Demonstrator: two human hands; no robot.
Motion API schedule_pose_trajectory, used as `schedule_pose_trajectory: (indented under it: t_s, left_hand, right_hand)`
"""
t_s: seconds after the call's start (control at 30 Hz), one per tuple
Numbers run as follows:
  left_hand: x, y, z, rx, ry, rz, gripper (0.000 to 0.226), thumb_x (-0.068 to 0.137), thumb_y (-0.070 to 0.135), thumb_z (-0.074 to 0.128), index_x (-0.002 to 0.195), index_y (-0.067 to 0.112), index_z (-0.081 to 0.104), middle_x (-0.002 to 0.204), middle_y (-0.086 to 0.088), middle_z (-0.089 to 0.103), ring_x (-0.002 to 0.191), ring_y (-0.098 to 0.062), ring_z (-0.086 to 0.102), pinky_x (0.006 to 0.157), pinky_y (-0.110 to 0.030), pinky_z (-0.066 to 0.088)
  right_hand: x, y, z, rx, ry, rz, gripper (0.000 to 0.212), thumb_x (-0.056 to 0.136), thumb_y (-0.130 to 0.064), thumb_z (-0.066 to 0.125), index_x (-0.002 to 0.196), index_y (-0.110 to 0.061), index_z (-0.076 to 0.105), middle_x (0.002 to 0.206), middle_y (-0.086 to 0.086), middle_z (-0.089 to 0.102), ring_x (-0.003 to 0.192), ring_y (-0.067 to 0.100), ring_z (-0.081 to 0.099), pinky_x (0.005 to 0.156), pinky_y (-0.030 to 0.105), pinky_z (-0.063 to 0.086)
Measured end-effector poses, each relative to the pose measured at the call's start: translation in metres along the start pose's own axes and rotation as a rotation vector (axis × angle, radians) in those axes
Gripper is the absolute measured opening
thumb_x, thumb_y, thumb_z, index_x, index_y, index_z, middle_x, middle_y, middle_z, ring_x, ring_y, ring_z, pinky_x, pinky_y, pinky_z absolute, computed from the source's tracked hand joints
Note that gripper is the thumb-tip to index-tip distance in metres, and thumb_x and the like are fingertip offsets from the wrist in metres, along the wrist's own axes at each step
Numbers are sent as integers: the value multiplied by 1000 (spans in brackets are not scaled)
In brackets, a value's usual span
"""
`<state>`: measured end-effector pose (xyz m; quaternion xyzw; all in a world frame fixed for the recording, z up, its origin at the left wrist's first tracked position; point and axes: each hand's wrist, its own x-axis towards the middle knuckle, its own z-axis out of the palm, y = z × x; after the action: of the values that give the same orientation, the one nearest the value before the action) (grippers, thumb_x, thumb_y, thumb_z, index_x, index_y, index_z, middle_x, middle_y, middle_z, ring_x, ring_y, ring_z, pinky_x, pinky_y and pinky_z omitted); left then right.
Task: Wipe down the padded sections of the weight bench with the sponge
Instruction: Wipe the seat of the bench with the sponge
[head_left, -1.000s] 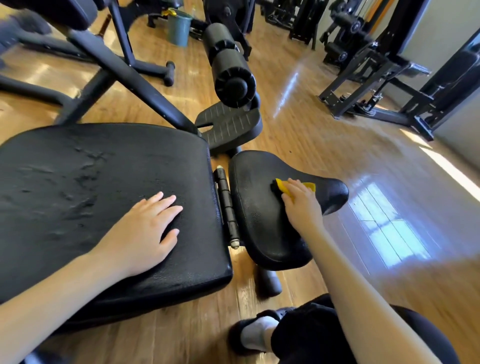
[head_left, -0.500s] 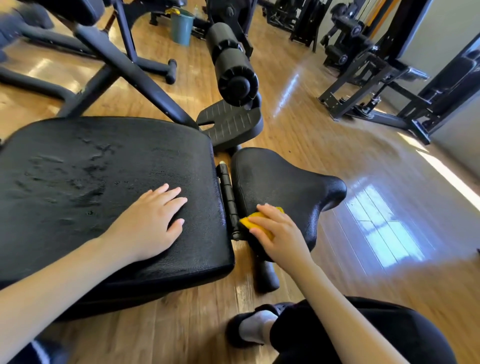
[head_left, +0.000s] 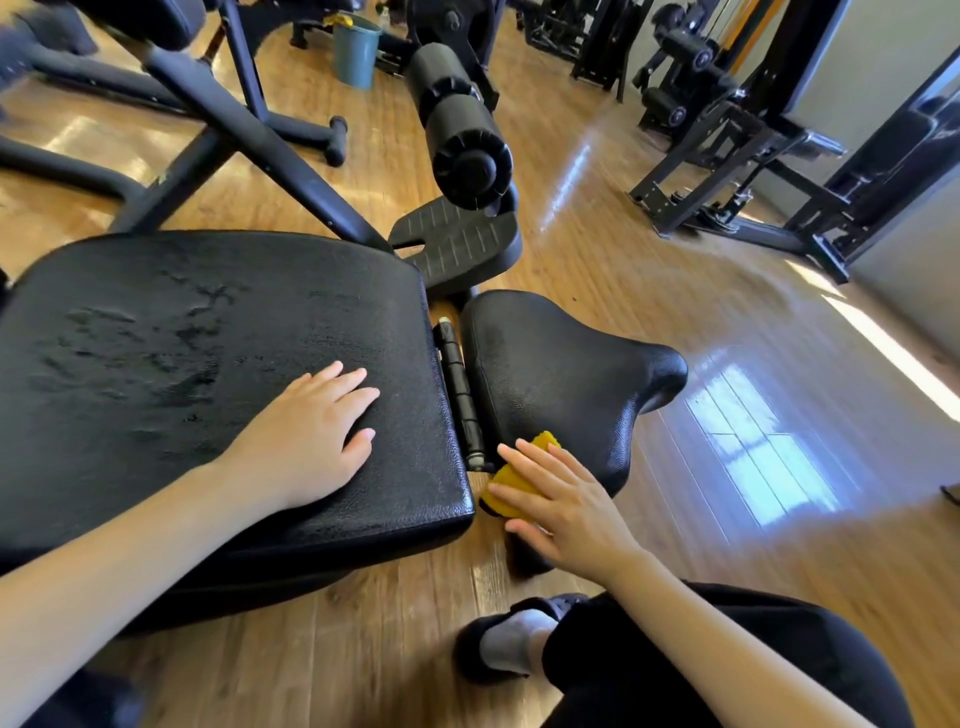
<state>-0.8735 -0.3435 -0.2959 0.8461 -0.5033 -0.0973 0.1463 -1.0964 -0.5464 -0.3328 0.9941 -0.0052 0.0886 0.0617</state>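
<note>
Bench padding consists of two black sections separated by a black hinge (head_left: 462, 389). The large back pad (head_left: 208, 374) fills the left half of the view; its upper surface shows dark, irregular streaks. The smaller seat pad (head_left: 561, 374) lies just to the right of the hinge and narrows to a rounded nose pointing right. Both sections stand over a wooden plank floor (head_left: 675, 312), which carries bright window reflections on the right.

Beyond the seat pad, a cylindrical foam roller (head_left: 457, 124) extends toward the camera above a ribbed black footplate (head_left: 457, 244). Black frame tubes (head_left: 249, 130) run diagonally behind the back pad. Further gym machines (head_left: 753, 156) stand at the upper right, and a blue-green bucket (head_left: 356, 49) stands on the floor at the top centre.

The left hand (head_left: 311, 441) rests palm down on the right portion of the back pad, fingers straight and slightly spread, holding nothing. The right hand (head_left: 561, 504) lies with extended fingers flat over the yellow sponge (head_left: 514, 478), pressing it against the near left edge of the seat pad, beside the lower end of the hinge. The sponge protrudes above and to the left of the fingers.

A black trouser leg (head_left: 727, 649) and a dark shoe with a grey sock (head_left: 509, 644) occupy the lower right.
</note>
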Motion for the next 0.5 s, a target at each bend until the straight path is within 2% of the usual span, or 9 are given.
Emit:
schedule_pose_trajectory:
  t_s: [0.1,0.23,0.33,0.5]
  left_hand:
    - [0,0,1,-12,2,1,51,96,32,39,144,15,30,156,-2,17,145,-20,7,116,-35,7]
    - [0,-1,1,3,-5,0,51,96,33,38,144,17,28,156,0,14,145,-18,6,116,-33,5]
    - [0,-2,1,-6,-2,0,51,96,33,37,144,17,28,156,0,15,145,-18,6,116,-32,5]
    - [-1,-1,1,-1,5,6,52,96,37,31,144,16,30,156,-1,16,145,-19,7,116,-33,6]
  right_hand:
    - [8,-13,9,-36,80,82,36,92,-37,40,123,-24,56,132,-2,55,129,19,42,110,37,25]
    - [-5,4,12,-77,105,-78,27,90,-27,48,114,-23,60,130,-1,57,128,20,41,108,39,29]
    - [-29,27,9,-110,40,-186,34,91,-22,47,125,-26,50,140,-1,46,132,20,36,109,39,29]
    - [-50,47,5,-101,50,-104,37,91,-18,46,126,-30,44,145,-4,30,136,19,26,111,36,24]
